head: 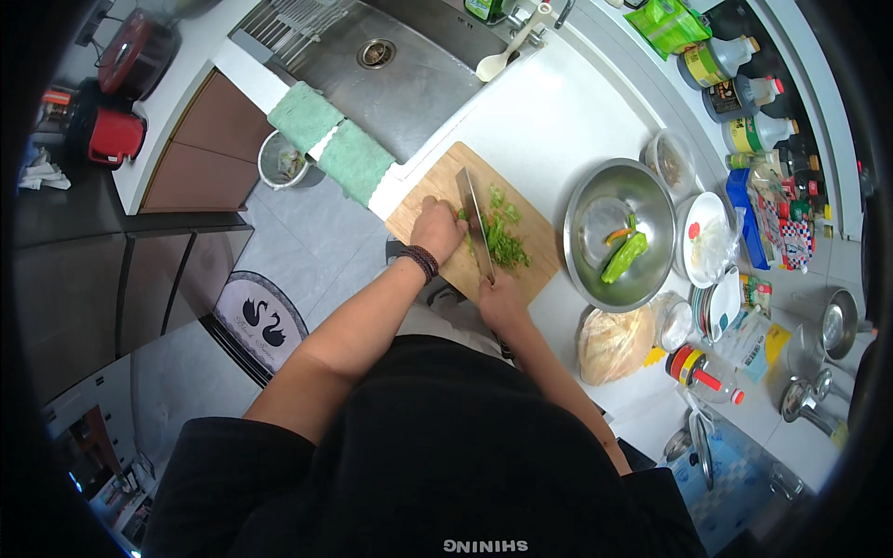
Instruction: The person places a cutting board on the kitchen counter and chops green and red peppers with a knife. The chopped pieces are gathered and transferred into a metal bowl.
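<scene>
My right hand (504, 301) is closed round the handle of a kitchen knife (471, 209), whose blade stands over a wooden cutting board (446, 171). Chopped green pepper (508, 247) lies to the right of the blade, with paler bits above it. On the blade's left, my left hand (438, 227) has its fingers curled on a piece of pepper, mostly hidden beneath them; a little green and orange shows. A steel bowl (593, 279) right of the board holds a green pepper (623, 259) and a small orange-and-green one (618, 236).
The steel sink (418, 84) lies beyond the board, with green cloths (357, 160) over the counter's edge and a waste bin (268, 162) below. Right of the bowl stand a white bowl (687, 258), stacked plates and bottles. A bag of food (615, 345) sits nearer me.
</scene>
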The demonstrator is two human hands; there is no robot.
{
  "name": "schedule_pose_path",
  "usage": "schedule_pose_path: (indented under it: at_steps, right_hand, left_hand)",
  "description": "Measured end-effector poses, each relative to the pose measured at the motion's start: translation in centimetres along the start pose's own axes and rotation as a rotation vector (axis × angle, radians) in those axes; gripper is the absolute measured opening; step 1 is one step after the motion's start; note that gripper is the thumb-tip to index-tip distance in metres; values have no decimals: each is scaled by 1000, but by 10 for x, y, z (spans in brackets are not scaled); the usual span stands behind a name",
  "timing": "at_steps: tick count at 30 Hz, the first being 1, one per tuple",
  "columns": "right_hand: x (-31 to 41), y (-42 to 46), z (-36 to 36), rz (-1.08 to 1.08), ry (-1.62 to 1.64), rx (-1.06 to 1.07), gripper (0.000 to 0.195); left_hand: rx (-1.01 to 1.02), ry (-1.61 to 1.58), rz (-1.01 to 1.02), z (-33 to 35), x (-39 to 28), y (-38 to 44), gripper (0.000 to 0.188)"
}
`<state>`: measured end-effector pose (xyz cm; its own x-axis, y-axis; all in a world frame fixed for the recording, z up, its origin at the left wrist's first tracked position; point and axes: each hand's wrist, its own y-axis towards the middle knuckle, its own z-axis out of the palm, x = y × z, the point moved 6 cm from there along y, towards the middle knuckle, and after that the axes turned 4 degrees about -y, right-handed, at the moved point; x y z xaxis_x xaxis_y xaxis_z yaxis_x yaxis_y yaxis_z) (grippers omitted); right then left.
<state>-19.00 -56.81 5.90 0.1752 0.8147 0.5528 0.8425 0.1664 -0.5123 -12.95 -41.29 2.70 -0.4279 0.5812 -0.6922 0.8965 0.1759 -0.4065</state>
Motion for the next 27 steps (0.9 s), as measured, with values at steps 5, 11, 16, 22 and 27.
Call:
schedule_pose_path:
  at_steps: [5, 11, 16, 22, 27]
  right_hand:
    - [11, 1, -7, 11, -67, 60, 28]
    - [14, 19, 10, -7, -19, 28, 28]
    - [4, 9, -1, 25, 69, -58, 31]
    - [8, -1, -4, -14, 13, 3, 31]
    - [15, 9, 0, 3, -37, 57, 27]
  left_hand:
    - [2, -7, -1, 1, 1, 0, 21]
    - [-28, 14, 99, 4, 6, 1, 21]
    - [-14, 24, 78, 1, 2, -3, 21]
    - [-7, 35, 67, 3, 6, 2, 21]
    - [-31, 28, 94, 4, 9, 3, 20]
